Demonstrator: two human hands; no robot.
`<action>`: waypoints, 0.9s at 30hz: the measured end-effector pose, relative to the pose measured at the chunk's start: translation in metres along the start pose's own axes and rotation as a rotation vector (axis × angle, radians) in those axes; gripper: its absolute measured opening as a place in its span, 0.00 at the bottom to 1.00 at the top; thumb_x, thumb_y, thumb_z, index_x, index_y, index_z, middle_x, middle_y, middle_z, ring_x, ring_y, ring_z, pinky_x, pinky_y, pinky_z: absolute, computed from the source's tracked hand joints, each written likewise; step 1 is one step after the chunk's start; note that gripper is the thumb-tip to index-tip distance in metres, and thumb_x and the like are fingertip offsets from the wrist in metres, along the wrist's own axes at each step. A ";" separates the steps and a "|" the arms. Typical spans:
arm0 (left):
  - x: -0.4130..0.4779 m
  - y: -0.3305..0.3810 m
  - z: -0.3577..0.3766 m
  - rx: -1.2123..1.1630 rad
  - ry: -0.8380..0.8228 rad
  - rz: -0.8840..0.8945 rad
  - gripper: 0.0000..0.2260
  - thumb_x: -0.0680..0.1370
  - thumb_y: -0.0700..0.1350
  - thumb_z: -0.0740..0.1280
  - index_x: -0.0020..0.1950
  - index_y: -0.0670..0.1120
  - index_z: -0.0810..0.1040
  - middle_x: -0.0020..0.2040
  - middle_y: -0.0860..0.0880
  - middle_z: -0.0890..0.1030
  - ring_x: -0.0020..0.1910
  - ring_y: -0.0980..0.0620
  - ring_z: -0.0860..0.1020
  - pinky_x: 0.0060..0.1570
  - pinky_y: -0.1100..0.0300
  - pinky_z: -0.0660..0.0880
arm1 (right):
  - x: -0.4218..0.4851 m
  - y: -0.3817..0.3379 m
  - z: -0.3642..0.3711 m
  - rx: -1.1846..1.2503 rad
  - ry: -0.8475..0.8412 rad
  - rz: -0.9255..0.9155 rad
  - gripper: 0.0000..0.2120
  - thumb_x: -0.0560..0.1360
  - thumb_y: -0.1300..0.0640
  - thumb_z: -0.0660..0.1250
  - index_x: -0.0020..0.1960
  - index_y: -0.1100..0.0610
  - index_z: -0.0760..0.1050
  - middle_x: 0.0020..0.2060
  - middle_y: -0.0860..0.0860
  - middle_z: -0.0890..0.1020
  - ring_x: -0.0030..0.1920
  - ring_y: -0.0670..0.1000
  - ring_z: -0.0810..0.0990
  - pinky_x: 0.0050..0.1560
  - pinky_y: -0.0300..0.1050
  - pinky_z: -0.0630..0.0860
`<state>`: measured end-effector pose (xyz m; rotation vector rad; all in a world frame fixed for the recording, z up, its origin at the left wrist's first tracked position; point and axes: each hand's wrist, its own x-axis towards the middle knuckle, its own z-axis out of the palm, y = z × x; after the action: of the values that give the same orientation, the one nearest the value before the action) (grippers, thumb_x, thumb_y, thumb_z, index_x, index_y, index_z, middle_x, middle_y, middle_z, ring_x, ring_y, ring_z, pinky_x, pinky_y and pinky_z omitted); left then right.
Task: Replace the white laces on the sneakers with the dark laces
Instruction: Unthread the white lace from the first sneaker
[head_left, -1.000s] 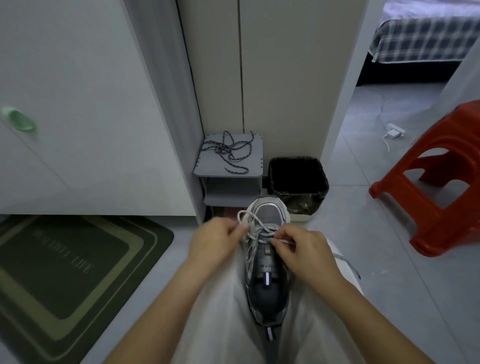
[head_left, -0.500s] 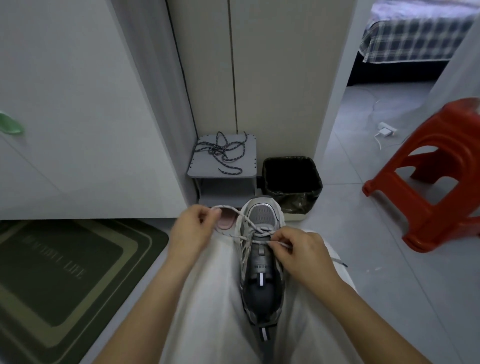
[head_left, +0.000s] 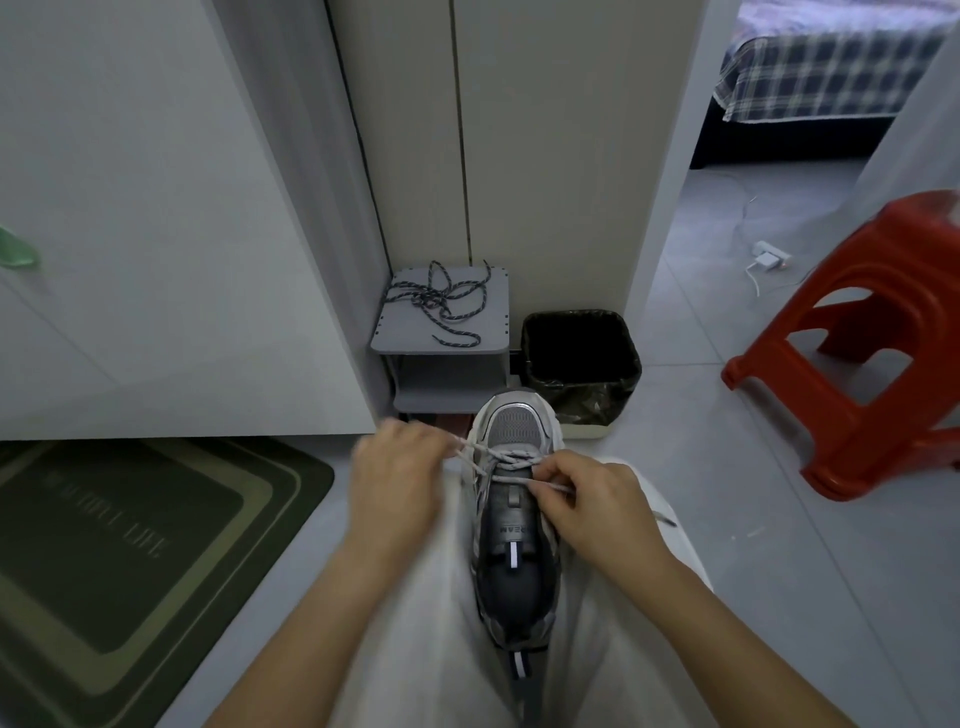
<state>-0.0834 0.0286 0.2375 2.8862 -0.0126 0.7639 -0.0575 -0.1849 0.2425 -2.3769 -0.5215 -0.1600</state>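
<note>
A grey sneaker (head_left: 514, 525) lies between my knees, toe pointing away from me. Its white lace (head_left: 506, 460) still crosses the lower eyelets near the toe. My left hand (head_left: 397, 483), blurred by motion, pinches one strand of the lace and holds it out to the left of the shoe. My right hand (head_left: 592, 499) pinches the other strand at the shoe's right side, the lace end trailing over my right leg. The dark speckled laces (head_left: 441, 301) lie tangled on top of a small grey shelf (head_left: 493, 332) beyond the shoe.
A black lined bin (head_left: 579, 364) stands right of the shelf. A red plastic stool (head_left: 862, 353) is on the tiled floor at the right. A green doormat (head_left: 130, 545) lies at the left. White cabinet doors rise behind, and a bedroom doorway opens at the upper right.
My left hand has pulled a loop of white lace out to the left, away from the shoe, then come partly back. My right hand stays at the shoe's right side.
</note>
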 end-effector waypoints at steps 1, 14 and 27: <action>0.007 -0.012 -0.007 0.009 0.022 -0.061 0.07 0.70 0.42 0.66 0.44 0.51 0.82 0.39 0.52 0.82 0.39 0.46 0.75 0.38 0.56 0.68 | 0.000 0.002 -0.001 -0.006 -0.003 0.005 0.03 0.70 0.53 0.72 0.43 0.51 0.80 0.35 0.44 0.83 0.36 0.50 0.80 0.46 0.48 0.77; -0.011 0.026 0.009 -0.011 -0.139 0.081 0.11 0.73 0.53 0.59 0.42 0.52 0.80 0.42 0.56 0.80 0.43 0.49 0.75 0.37 0.57 0.68 | 0.004 -0.008 0.001 -0.035 -0.024 -0.017 0.02 0.69 0.52 0.71 0.41 0.49 0.81 0.37 0.46 0.83 0.37 0.51 0.80 0.44 0.49 0.77; -0.011 -0.003 0.005 -0.028 -0.151 -0.141 0.16 0.70 0.46 0.64 0.56 0.51 0.79 0.56 0.50 0.79 0.53 0.45 0.75 0.49 0.51 0.73 | 0.004 -0.007 -0.001 -0.065 0.015 -0.029 0.02 0.68 0.53 0.73 0.39 0.49 0.81 0.33 0.45 0.81 0.32 0.48 0.78 0.40 0.47 0.77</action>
<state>-0.0903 0.0304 0.2279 2.8739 0.1599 0.5166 -0.0562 -0.1797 0.2485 -2.4301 -0.5512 -0.2098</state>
